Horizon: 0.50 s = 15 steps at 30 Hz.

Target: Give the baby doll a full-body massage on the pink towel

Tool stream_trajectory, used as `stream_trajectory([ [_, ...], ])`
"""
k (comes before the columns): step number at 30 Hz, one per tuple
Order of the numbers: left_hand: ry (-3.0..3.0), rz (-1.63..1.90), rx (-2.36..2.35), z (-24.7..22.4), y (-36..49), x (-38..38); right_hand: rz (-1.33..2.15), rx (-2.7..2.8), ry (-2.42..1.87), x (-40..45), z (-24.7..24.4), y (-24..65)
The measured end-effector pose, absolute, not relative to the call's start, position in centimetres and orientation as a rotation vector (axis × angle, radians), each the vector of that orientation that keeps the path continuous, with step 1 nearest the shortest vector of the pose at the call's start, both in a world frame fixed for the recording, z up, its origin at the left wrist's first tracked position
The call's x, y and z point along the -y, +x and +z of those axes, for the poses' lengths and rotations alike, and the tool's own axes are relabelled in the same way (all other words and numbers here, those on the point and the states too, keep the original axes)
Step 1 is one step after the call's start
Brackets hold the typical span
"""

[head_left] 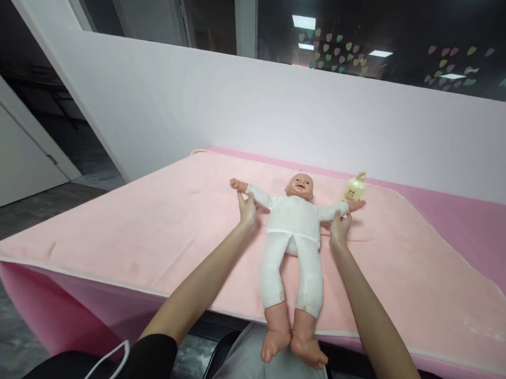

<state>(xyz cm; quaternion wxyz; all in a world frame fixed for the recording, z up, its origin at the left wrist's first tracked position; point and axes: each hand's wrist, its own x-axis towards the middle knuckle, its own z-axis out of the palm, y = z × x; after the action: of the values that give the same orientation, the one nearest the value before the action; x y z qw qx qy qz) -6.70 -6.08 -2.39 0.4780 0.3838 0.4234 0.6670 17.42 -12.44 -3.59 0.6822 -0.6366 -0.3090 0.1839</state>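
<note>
A baby doll (294,218) with a white cloth body lies on its back, head away from me and both arms spread wide. Its bare feet reach past the table's near edge, above my lap. My left hand (247,213) is closed around the doll's arm on the left side, close to the wrist. On the other side my right hand (339,227) grips the other arm near its wrist. Just behind that arm stands a pale yellow pump bottle (355,187), partly hidden by the doll's hand.
A light pink blanket (151,218) covers the table over a darker pink cloth (465,221). Behind rises a white wall (260,106) with a dark window above it. A white cable (117,357) hangs near my left sleeve.
</note>
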Motion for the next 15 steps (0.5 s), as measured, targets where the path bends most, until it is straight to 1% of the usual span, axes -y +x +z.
stream_trajectory([
  [2,1.356,1.608,-1.051,-2.0,-5.8,7.2,0.212,1.073,-1.495,12.9,-3.3,16.8],
  [4,1.808,1.489,-1.035,-1.9,-4.8,8.3,0.057,1.422,-1.563,13.4,-3.0,16.1],
  [6,2.089,1.372,-1.039,-1.9,-4.0,9.0,-0.028,1.583,-1.616,13.7,-2.7,15.6],
  [7,2.133,1.35,-1.049,-2.0,-3.8,9.1,-0.038,1.589,-1.624,13.8,-2.7,15.5],
  [8,2.107,1.363,-1.061,-2.1,-3.8,8.9,-0.021,1.556,-1.607,13.7,-2.6,15.5],
  [10,1.874,1.458,-1.074,-2.4,-4.2,8.1,0.086,1.389,-1.526,13.5,-2.6,16.1],
  [13,1.277,1.596,-1.067,-2.9,-5.6,6.3,0.384,0.893,-1.391,13.0,-2.5,17.4],
  [15,0.908,1.588,-1.065,-3.0,-6.8,5.2,0.614,0.543,-1.311,12.8,-2.5,18.2],
])
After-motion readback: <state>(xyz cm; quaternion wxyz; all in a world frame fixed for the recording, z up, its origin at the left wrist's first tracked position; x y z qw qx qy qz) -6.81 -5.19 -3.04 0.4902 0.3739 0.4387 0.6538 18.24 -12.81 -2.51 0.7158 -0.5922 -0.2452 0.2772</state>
